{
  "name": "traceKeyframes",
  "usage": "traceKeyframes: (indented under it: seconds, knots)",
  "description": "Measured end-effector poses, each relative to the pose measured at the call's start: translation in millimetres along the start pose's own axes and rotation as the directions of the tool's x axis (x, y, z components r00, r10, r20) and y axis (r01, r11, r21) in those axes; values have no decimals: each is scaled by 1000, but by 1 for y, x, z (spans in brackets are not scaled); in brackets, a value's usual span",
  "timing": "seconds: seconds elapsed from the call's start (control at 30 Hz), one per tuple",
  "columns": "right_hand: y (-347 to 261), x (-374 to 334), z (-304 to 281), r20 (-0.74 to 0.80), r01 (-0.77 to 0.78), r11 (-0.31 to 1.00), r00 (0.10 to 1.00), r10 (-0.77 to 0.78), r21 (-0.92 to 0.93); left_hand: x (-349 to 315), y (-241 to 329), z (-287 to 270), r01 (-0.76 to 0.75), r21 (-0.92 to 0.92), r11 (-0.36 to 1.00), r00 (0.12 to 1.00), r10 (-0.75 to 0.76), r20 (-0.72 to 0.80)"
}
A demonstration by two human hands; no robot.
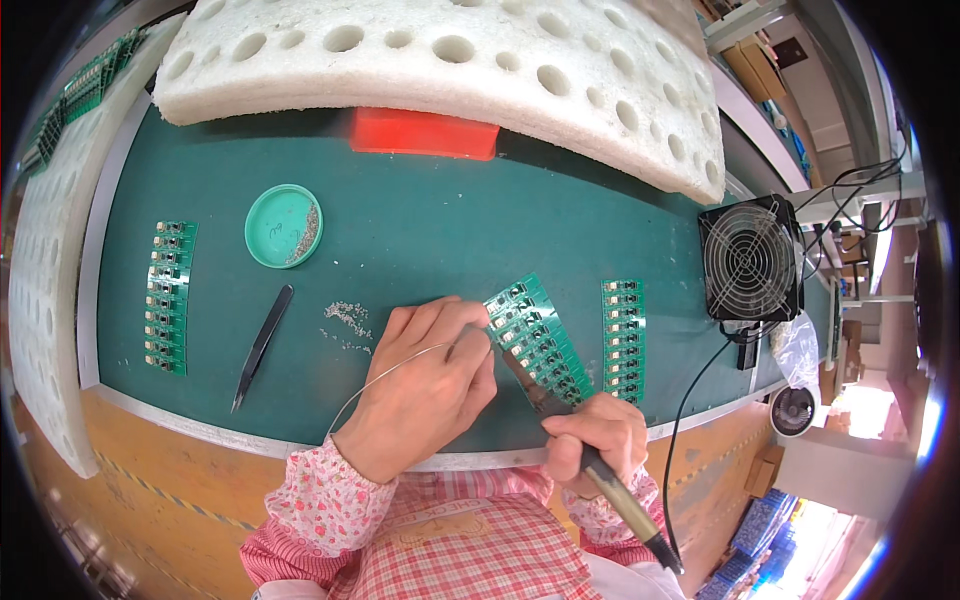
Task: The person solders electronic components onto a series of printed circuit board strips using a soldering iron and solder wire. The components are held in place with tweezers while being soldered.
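My left hand (420, 385) is closed, with a thin solder wire (372, 383) running over its back and into the fingers. Its fingertips are beside the upper left end of a green circuit board strip (545, 340), which lies slanted on the mat. My right hand (603, 432) is wrapped round the handle of a soldering iron (628, 508). The iron's shaft points up and left along the board's left edge; whether its tip touches a joint I cannot tell. Another circuit board strip (624, 340) lies just to the right.
On the green mat (420, 220) are a third board strip (168, 298), black tweezers (262, 348), a green dish (258, 228) of small parts and a loose pile (348, 318). White foam (400, 75) and a red box (424, 134) stand behind. A fan (748, 258) stands right.
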State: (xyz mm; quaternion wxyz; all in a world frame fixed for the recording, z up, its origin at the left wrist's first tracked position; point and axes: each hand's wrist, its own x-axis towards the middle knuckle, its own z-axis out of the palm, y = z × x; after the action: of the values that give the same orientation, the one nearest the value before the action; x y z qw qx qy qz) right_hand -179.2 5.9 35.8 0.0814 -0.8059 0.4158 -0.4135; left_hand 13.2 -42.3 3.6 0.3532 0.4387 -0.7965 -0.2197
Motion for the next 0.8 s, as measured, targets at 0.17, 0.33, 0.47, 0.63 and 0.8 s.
traceKeyframes:
  seconds: [0.17,0.33,0.47,0.63,0.8]
  knots:
    - [5,-11,-3,-125,-182,982,975,186,42,3,2,-8,-3,-29,1000,1000,3,20]
    - [11,-3,1,-164,-201,978,965,207,49,11,-4,-12,-21,2,1000,999,21,50]
    - [14,6,3,-91,-154,984,983,162,84,12,-8,-5,-31,46,998,998,28,62]
    - [15,11,6,-33,-128,988,991,131,83,12,-9,0,-24,57,998,999,23,32]
    - [15,13,7,-2,-141,986,990,142,85,13,-9,1,-20,64,998,999,18,34]
